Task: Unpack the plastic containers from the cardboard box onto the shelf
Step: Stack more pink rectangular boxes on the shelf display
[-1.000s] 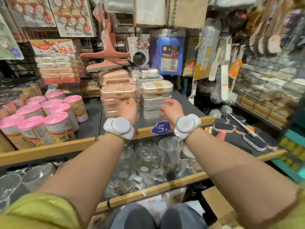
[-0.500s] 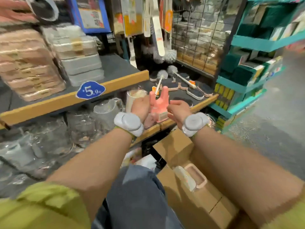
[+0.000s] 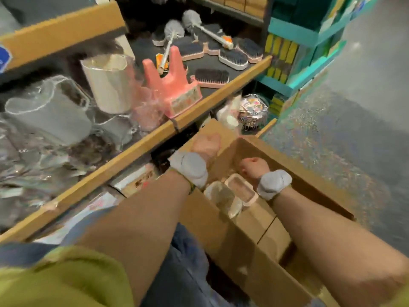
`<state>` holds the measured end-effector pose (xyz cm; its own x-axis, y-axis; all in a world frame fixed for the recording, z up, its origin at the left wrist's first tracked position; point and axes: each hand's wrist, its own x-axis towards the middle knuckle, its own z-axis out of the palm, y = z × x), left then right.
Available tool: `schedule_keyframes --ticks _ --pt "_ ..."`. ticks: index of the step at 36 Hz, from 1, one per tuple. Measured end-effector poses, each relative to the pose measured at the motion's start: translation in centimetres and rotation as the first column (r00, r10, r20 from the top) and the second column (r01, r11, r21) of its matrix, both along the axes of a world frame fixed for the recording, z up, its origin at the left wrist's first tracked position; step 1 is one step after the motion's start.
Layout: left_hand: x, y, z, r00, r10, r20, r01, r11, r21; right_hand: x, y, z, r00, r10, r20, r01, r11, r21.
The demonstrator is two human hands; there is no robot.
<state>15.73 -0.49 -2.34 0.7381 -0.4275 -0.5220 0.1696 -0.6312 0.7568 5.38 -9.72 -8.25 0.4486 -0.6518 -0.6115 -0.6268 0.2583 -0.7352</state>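
An open cardboard box [image 3: 223,231] stands on the floor below the shelves. Inside it lie a pink-rimmed plastic container [image 3: 241,190] and a whitish one [image 3: 221,199], both tilted on edge. My left hand [image 3: 206,144] hovers over the box's far left corner; it is blurred, so its fingers are unclear. My right hand [image 3: 254,167] is inside the box just above the pink-rimmed container, fingers curled into a fist with nothing seen in it. Both wrists carry grey bands. The wooden-edged shelf [image 3: 132,152] runs diagonally to the left.
Clear plastic jugs [image 3: 51,111] and a pink holder [image 3: 170,85] crowd the lower shelf. Brushes [image 3: 232,56] lie further back. A teal rack [image 3: 305,34] stands at right beside the grey floor [image 3: 354,129]. My knee in jeans [image 3: 188,262] is beside the box.
My view has swung down and right from the stacked containers on the upper shelf to the box. Both hands dropped from the shelf into the box.
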Motion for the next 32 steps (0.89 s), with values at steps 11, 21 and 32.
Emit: schedule_keyframes --ticks 11,21,32 --pt "2.0 0.0 -3.7 0.989 -0.147 0.013 0.145 0.984 0.104 -2.0 1.3 -6.9 0.909 0.152 -0.388 -0.120 0.987 0.105" --pt "2.4 0.3 -3.9 0.991 -0.134 -0.013 0.135 0.986 0.099 -1.4 3.1 -9.7 0.882 0.228 -0.412 -0.163 0.969 0.186" --pt "2.2 1.2 -3.0 0.985 -0.169 0.037 0.163 0.978 0.131 -3.2 -0.3 -8.5 0.986 -0.063 -0.154 0.108 0.947 0.303"
